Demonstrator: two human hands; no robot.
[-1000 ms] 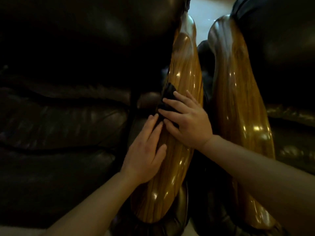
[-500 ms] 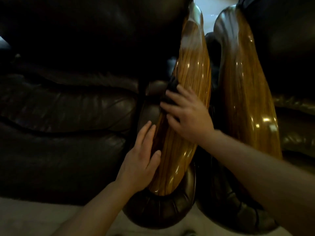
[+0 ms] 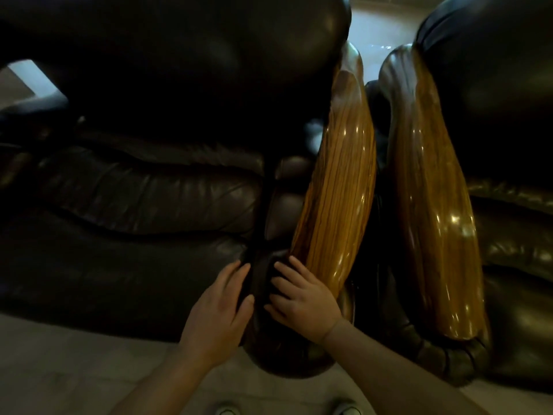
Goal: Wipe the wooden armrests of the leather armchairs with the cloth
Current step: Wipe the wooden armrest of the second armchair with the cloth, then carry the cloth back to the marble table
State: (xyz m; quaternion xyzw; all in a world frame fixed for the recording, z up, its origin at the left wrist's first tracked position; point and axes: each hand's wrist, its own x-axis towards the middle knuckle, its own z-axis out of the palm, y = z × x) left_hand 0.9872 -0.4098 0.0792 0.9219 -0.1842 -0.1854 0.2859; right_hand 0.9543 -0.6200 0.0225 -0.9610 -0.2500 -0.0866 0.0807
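Dark cloth (image 3: 270,283) is pressed flat by right hand (image 3: 302,298) at near end of left wooden armrest (image 3: 338,205); left hand (image 3: 218,313) laid open beside it.

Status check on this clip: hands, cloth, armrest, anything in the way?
Both hands at near end of left armrest. Right hand flat on dark cloth, barely visible. Right armrest untouched. Nothing in the way.

Two dark leather armchairs stand side by side, the left armchair (image 3: 149,205) just beside the right armchair (image 3: 508,235). Their glossy wooden armrests, left armrest (image 3: 338,199) and right armrest (image 3: 434,220), run parallel with a narrow gap between. Both hands, left hand (image 3: 215,313) and right hand (image 3: 302,298), rest at the left armrest's near end, above the pale floor (image 3: 74,369).
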